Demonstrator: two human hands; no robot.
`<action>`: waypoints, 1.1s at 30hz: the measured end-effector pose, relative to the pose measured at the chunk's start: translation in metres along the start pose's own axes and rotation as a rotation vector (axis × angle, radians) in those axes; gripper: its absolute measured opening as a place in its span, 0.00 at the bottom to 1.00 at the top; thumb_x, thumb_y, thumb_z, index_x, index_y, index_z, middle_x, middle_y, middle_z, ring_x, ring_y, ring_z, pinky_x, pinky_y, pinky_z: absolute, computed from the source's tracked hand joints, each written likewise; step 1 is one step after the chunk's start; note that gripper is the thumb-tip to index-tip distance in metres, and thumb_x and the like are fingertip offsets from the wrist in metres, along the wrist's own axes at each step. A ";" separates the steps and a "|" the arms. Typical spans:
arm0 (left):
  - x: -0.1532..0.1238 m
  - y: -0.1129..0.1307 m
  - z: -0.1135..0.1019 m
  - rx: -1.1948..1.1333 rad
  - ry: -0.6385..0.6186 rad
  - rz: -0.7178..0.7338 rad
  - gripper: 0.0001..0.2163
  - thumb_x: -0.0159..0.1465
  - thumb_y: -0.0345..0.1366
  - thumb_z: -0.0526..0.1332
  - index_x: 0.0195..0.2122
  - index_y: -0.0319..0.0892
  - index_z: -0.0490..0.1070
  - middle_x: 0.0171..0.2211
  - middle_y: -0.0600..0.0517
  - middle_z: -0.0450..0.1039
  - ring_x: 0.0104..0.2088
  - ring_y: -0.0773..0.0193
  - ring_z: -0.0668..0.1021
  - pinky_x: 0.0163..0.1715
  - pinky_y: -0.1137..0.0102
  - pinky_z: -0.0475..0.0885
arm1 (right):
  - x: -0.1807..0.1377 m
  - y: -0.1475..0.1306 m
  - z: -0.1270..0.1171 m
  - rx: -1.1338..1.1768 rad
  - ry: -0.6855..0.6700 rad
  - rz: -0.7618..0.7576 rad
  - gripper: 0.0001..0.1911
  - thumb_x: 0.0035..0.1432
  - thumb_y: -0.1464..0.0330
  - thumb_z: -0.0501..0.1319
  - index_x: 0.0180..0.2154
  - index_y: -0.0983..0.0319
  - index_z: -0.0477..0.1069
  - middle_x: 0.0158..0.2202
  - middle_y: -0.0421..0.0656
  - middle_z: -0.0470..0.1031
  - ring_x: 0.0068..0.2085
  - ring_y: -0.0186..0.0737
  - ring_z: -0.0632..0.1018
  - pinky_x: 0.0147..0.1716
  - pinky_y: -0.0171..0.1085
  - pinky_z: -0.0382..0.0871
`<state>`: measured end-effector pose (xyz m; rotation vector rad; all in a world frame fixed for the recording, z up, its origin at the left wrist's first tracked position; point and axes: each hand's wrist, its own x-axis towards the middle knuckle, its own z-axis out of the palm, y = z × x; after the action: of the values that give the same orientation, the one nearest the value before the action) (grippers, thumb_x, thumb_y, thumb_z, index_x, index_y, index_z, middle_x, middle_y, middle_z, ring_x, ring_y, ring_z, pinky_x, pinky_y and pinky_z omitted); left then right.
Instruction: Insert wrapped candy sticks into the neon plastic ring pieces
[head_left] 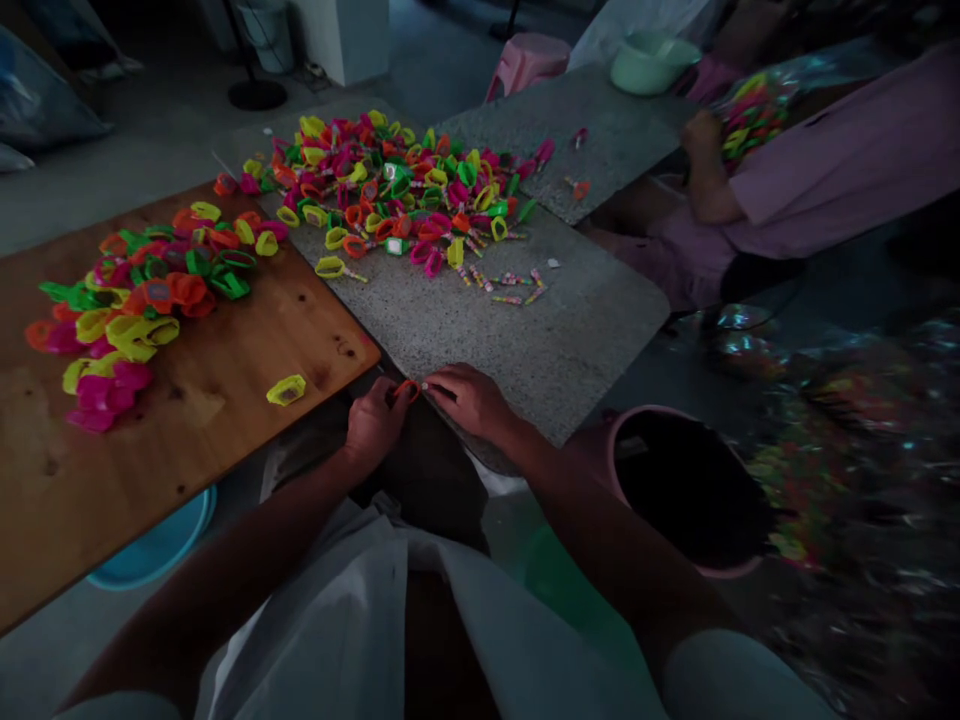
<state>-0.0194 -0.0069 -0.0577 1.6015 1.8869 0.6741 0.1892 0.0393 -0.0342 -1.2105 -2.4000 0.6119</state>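
Head camera looks down, seemingly near hands [420, 405]

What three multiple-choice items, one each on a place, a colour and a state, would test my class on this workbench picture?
1. Where does the lone yellow ring lie?
A. on the wooden board
B. on the grey slab
C. in the bucket

2. What colour is the piece held between both hands?
A. green
B. orange
C. blue

3. How is the pink bucket?
A. lidded
B. tipped over
C. open-topped and upright

Answers: 1 A, it rests alone on the wood. 2 B, orange shows between left hand and right hand. 3 C, its dark inside shows.
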 end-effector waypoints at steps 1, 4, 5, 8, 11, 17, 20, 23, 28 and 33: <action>0.000 0.000 0.000 0.039 -0.011 -0.006 0.11 0.73 0.45 0.64 0.43 0.43 0.77 0.32 0.50 0.81 0.32 0.61 0.82 0.32 0.71 0.66 | 0.001 0.000 0.000 0.002 -0.008 -0.009 0.10 0.75 0.66 0.62 0.51 0.58 0.82 0.47 0.46 0.83 0.49 0.44 0.80 0.53 0.41 0.73; 0.000 0.003 -0.001 0.107 -0.040 0.003 0.12 0.74 0.46 0.62 0.42 0.43 0.76 0.31 0.50 0.81 0.31 0.61 0.81 0.30 0.71 0.63 | 0.004 0.000 0.001 0.008 -0.032 -0.025 0.11 0.75 0.66 0.62 0.52 0.57 0.82 0.48 0.45 0.84 0.50 0.44 0.80 0.55 0.42 0.73; 0.000 0.003 -0.002 0.118 -0.045 0.009 0.12 0.75 0.46 0.62 0.41 0.43 0.76 0.31 0.50 0.81 0.31 0.61 0.81 0.30 0.71 0.62 | 0.004 0.000 0.001 0.011 -0.040 -0.029 0.11 0.75 0.66 0.61 0.52 0.57 0.82 0.48 0.45 0.84 0.50 0.44 0.80 0.55 0.42 0.73; 0.001 0.006 -0.003 0.143 -0.052 0.017 0.13 0.75 0.46 0.61 0.40 0.43 0.76 0.30 0.49 0.80 0.30 0.61 0.80 0.29 0.70 0.60 | 0.006 0.000 0.002 0.012 -0.048 -0.034 0.12 0.75 0.66 0.61 0.53 0.57 0.82 0.49 0.45 0.84 0.51 0.44 0.79 0.55 0.42 0.72; 0.002 0.009 -0.005 0.176 -0.063 0.017 0.14 0.76 0.47 0.60 0.40 0.43 0.76 0.29 0.49 0.80 0.29 0.61 0.79 0.28 0.69 0.57 | 0.009 0.000 0.000 -0.030 -0.067 -0.052 0.12 0.76 0.66 0.61 0.52 0.58 0.82 0.48 0.46 0.83 0.50 0.44 0.79 0.54 0.42 0.72; -0.002 0.016 -0.008 0.266 -0.093 0.021 0.16 0.78 0.49 0.56 0.42 0.44 0.76 0.30 0.48 0.81 0.29 0.59 0.80 0.28 0.68 0.55 | 0.013 -0.009 -0.006 -0.179 -0.142 -0.069 0.13 0.77 0.66 0.59 0.48 0.60 0.83 0.44 0.46 0.83 0.48 0.43 0.79 0.50 0.39 0.70; -0.003 0.018 -0.007 0.284 -0.111 0.024 0.17 0.79 0.48 0.54 0.44 0.44 0.76 0.33 0.47 0.82 0.30 0.58 0.81 0.29 0.68 0.56 | 0.013 -0.017 -0.006 -0.247 -0.182 -0.046 0.14 0.78 0.66 0.58 0.45 0.61 0.82 0.43 0.46 0.82 0.47 0.43 0.78 0.48 0.39 0.69; -0.004 0.019 -0.007 0.293 -0.125 0.019 0.16 0.79 0.47 0.53 0.45 0.44 0.76 0.36 0.46 0.83 0.33 0.58 0.82 0.30 0.68 0.59 | 0.013 -0.025 -0.007 -0.306 -0.226 -0.017 0.14 0.78 0.68 0.57 0.43 0.61 0.81 0.42 0.47 0.81 0.47 0.43 0.77 0.46 0.39 0.67; -0.004 0.024 -0.014 0.309 -0.169 0.005 0.18 0.80 0.48 0.51 0.48 0.44 0.76 0.40 0.44 0.84 0.36 0.56 0.84 0.33 0.68 0.63 | 0.012 -0.036 -0.003 -0.367 -0.252 0.034 0.13 0.76 0.71 0.56 0.45 0.62 0.81 0.44 0.49 0.80 0.47 0.45 0.78 0.43 0.39 0.67; 0.000 0.030 -0.021 0.279 -0.164 -0.013 0.19 0.78 0.52 0.53 0.48 0.44 0.77 0.39 0.44 0.84 0.38 0.54 0.85 0.35 0.69 0.67 | 0.009 -0.030 -0.003 -0.279 -0.178 0.062 0.12 0.78 0.69 0.57 0.46 0.62 0.80 0.45 0.47 0.80 0.47 0.42 0.78 0.45 0.37 0.68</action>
<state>-0.0133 -0.0028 -0.0217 1.7541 1.9311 0.2715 0.1661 0.0308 -0.0140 -1.3996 -2.6744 0.4284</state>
